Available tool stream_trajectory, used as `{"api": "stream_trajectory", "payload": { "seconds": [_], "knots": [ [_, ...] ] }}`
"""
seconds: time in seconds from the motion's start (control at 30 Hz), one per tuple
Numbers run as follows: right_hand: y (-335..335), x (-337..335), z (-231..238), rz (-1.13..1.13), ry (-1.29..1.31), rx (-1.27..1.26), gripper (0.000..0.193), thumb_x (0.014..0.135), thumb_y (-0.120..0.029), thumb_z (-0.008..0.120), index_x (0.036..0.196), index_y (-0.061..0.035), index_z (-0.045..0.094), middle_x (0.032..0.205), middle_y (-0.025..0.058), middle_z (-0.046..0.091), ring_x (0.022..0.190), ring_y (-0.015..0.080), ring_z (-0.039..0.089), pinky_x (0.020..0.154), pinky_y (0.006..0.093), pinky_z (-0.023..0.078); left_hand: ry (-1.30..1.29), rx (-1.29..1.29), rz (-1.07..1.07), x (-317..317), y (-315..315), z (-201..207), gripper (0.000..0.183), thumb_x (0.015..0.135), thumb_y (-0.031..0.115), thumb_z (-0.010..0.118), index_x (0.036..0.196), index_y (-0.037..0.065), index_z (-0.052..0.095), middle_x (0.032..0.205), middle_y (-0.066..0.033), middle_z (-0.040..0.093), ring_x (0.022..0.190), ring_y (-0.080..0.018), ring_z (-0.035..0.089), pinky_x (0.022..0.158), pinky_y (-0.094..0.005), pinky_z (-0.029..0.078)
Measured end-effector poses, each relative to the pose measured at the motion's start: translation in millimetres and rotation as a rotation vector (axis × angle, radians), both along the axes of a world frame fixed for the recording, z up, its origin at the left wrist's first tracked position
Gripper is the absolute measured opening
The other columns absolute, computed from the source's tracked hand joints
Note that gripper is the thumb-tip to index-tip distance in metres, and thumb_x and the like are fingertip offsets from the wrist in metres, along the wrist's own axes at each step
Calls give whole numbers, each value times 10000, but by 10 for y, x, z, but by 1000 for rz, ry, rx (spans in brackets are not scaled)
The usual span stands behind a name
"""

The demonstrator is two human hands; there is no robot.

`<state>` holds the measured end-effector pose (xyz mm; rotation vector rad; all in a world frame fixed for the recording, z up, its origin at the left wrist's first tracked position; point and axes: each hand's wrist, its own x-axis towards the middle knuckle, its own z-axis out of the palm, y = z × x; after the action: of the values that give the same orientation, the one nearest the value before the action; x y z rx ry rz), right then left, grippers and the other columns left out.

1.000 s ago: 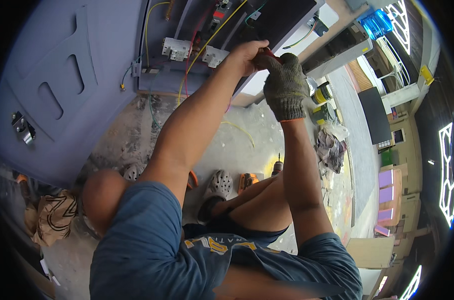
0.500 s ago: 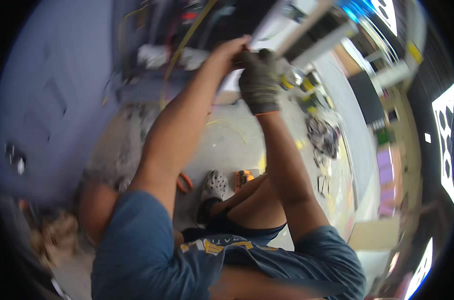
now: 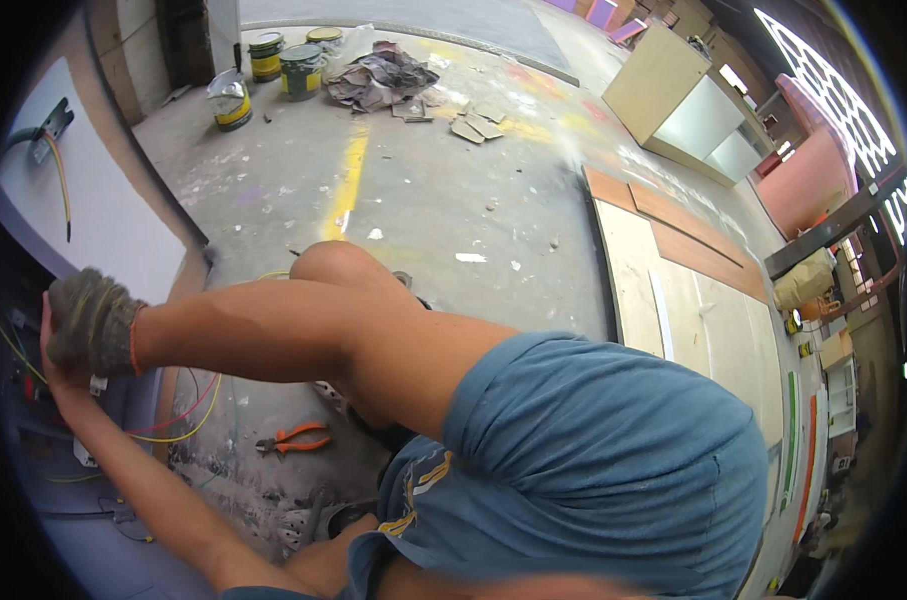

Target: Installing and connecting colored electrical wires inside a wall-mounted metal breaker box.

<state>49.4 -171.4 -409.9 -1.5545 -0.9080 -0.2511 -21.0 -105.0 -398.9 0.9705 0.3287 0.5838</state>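
At the far left, my two hands meet at the edge of a pale cabinet [image 3: 113, 215]. My right hand [image 3: 95, 322], in a dark grey-green work glove, is closed, with the fingers curled inward. My left hand [image 3: 65, 378] is bare and pressed against the glove from below; most of its fingers are hidden, and a fingertip shows beside the glove. Whatever lies between the hands is out of sight. Yellow wire [image 3: 188, 434] and red wire trail from the cabinet just below them. Orange-handled pliers [image 3: 298, 438] lie on the floor near my legs.
A dark cable [image 3: 53, 130] sticks out of a cut-out in the pale panel. Several paint cans [image 3: 301, 75] and a crumpled plastic sheet [image 3: 378, 78] stand beyond it. Wooden boards [image 3: 673, 270] lie to the right, and a wooden cabinet [image 3: 663, 90] stands farther back.
My view has swung to the right, so both hands now appear at the far left. They stay together; the paint cans, boards and pliers show more clearly.
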Motion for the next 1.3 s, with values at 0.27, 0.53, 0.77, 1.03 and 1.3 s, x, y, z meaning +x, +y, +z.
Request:
{"api": "stream_trajectory", "payload": {
  "seconds": [0.27, 0.53, 0.77, 1.03, 1.3],
  "knots": [
    [639, 459, -29, -463, 76, -553, 546, 1015, -286, 425, 1504, -76, 304, 1578, 129, 269, 1467, 295, 235, 1230, 443, 83, -231, 138, -381, 1973, -2384, 973, 440, 1014, 378, 472, 1191, 12, 640, 1164, -116, 660, 1096, -227, 626, 1026, -366, 451],
    [135, 379, -178, 306, -206, -445, 319, 853, -237, 577, 1076, -15, 631, 1113, 219, 626, 1029, 321, 613, 874, 429, 488, -210, 203, -146, 1680, -1887, 370, 391, 1009, 329, 479, 1168, 16, 652, 1144, -103, 669, 1066, -227, 637, 1004, -358, 465],
    [-929, 833, 518, 647, -423, -235, 284, 898, -257, 624, 1105, -69, 570, 987, 182, 682, 924, 396, 648, 767, 491, 508, -76, -120, 254, 278, -369, 98, 316, 1006, 294, 483, 1083, 49, 667, 963, -77, 694, 895, -202, 657, 874, -340, 503],
    [-1101, 366, 482, 586, -508, -263, 299, 870, -272, 654, 1131, -156, 565, 948, 211, 622, 878, 427, 634, 751, 507, 514, -300, -180, 158, 38, -212, -219, 303, 998, 294, 538, 1051, 19, 653, 955, -104, 702, 821, -209, 683, 831, -380, 543],
    [-900, 562, 400, 571, -750, -323, 354, 835, -281, 683, 1113, -73, 613, 1036, 221, 650, 1001, 391, 639, 817, 454, 531, -83, -200, 396, 175, -382, -5, 359, 1047, 278, 408, 1097, -32, 583, 1005, -133, 663, 899, -250, 662, 882, -411, 533]
  ]
}}
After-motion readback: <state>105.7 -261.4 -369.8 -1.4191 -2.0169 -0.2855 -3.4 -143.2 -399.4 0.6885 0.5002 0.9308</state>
